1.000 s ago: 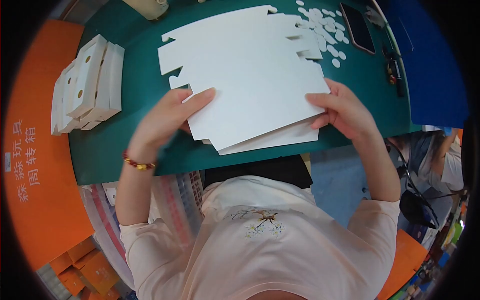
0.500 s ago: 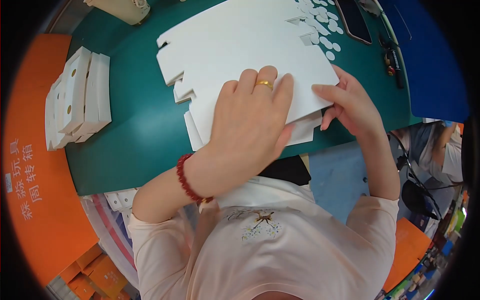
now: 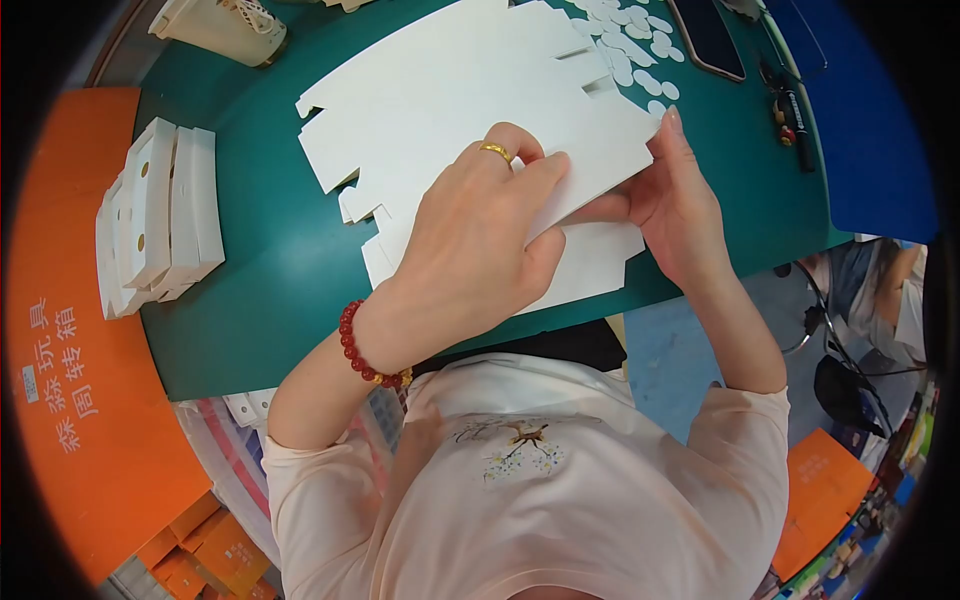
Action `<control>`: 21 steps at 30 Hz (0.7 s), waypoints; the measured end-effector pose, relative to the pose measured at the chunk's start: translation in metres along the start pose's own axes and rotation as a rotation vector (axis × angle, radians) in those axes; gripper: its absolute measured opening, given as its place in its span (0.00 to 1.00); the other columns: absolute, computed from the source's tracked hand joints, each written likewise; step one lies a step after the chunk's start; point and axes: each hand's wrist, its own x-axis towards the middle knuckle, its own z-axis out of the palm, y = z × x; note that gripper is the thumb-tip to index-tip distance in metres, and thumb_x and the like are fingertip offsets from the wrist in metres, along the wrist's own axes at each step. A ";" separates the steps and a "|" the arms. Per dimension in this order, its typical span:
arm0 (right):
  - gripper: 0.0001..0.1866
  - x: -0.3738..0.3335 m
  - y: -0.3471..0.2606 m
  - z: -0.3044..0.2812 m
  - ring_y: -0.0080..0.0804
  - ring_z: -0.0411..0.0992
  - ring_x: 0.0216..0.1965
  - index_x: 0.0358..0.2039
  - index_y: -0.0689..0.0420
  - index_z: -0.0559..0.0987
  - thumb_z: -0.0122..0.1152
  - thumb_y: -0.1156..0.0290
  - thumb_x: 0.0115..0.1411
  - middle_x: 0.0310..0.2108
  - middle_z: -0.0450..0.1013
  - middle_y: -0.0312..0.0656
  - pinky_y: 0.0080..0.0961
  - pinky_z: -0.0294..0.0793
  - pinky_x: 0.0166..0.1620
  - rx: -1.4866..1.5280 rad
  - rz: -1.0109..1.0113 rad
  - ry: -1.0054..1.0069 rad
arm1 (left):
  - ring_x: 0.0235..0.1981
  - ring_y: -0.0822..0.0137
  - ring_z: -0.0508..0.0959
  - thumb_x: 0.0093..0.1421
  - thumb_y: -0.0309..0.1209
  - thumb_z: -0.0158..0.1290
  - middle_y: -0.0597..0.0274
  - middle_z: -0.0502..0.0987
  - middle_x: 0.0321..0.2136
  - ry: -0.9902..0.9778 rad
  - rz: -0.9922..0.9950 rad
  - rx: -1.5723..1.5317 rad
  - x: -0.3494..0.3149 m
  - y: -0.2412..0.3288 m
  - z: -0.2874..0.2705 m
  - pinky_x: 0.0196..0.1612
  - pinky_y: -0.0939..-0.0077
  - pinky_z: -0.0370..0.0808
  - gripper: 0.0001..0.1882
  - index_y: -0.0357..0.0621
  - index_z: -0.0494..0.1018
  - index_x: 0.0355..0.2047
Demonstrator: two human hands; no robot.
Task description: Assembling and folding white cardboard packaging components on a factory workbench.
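A stack of flat white cardboard box blanks [image 3: 440, 110] with slotted, notched edges lies on the green table [image 3: 270, 270]. Over the near part of the top blank is my left hand [image 3: 465, 235], its fingers bent onto the surface and its thumb beside the near edge. My right hand [image 3: 685, 215] grips the right corner, thumb at the edge and fingers reaching underneath, where they are partly hidden. That near right edge is lifted a little, and another white blank [image 3: 595, 262] shows below it.
Folded white boxes [image 3: 165, 220] stand at the table's left side, beside an orange crate [image 3: 75, 200]. Loose white oval card pieces [image 3: 620, 60] lie at the back right. Near them are a phone [image 3: 708, 38] and a black pen [image 3: 800, 130]. A cup [image 3: 225, 28] stands back left.
My left fingers have curled in from lying flatter on the blank. My right hand has shifted inward, its fingers now reaching under the corner. The blanks appear slightly left in the picture.
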 end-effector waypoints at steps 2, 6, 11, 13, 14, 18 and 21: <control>0.33 0.001 0.000 0.000 0.34 0.72 0.54 0.57 0.60 0.68 0.31 0.43 0.72 0.51 0.71 0.46 0.38 0.83 0.47 -0.009 -0.004 0.028 | 0.35 0.56 0.76 0.47 0.20 0.53 0.53 0.73 0.43 0.029 -0.009 -0.030 -0.001 -0.002 0.001 0.37 0.68 0.76 0.24 0.40 0.76 0.48; 0.32 0.002 0.001 -0.003 0.35 0.72 0.55 0.58 0.60 0.67 0.32 0.44 0.72 0.52 0.71 0.46 0.39 0.83 0.48 0.051 0.030 -0.067 | 0.35 0.57 0.78 0.46 0.18 0.52 0.52 0.74 0.42 0.058 -0.036 -0.080 -0.002 -0.005 0.002 0.37 0.72 0.77 0.24 0.40 0.77 0.47; 0.28 -0.002 0.010 -0.006 0.38 0.71 0.56 0.58 0.61 0.67 0.35 0.50 0.72 0.54 0.70 0.47 0.41 0.82 0.49 0.033 -0.004 -0.089 | 0.34 0.58 0.78 0.49 0.18 0.51 0.52 0.75 0.42 -0.027 -0.092 -0.127 0.001 -0.003 -0.003 0.36 0.72 0.76 0.22 0.38 0.76 0.47; 0.28 -0.002 0.008 -0.009 0.41 0.70 0.58 0.57 0.62 0.67 0.35 0.52 0.71 0.54 0.70 0.48 0.42 0.82 0.49 0.024 -0.031 -0.103 | 0.35 0.59 0.77 0.51 0.19 0.50 0.53 0.75 0.42 -0.065 -0.114 -0.147 0.003 -0.002 -0.007 0.36 0.72 0.76 0.21 0.38 0.76 0.47; 0.28 -0.001 0.010 -0.013 0.41 0.70 0.58 0.57 0.62 0.67 0.35 0.52 0.71 0.54 0.70 0.48 0.42 0.82 0.49 0.025 -0.031 -0.098 | 0.36 0.61 0.77 0.52 0.19 0.49 0.54 0.75 0.42 -0.083 -0.140 -0.226 0.007 -0.003 -0.012 0.37 0.73 0.75 0.20 0.37 0.76 0.47; 0.24 0.002 0.013 -0.013 0.46 0.74 0.54 0.58 0.66 0.65 0.42 0.62 0.69 0.54 0.71 0.54 0.39 0.82 0.48 0.032 -0.049 -0.121 | 0.39 0.65 0.74 0.58 0.22 0.47 0.56 0.74 0.42 -0.134 -0.209 -0.312 0.011 -0.003 -0.020 0.40 0.75 0.72 0.17 0.36 0.76 0.46; 0.19 0.001 0.010 -0.006 0.43 0.74 0.54 0.55 0.66 0.67 0.52 0.69 0.67 0.53 0.71 0.53 0.34 0.83 0.46 -0.134 -0.055 -0.076 | 0.35 0.54 0.77 0.57 0.24 0.45 0.48 0.75 0.40 -0.131 -0.230 -0.338 0.014 -0.002 -0.024 0.41 0.65 0.74 0.16 0.32 0.76 0.44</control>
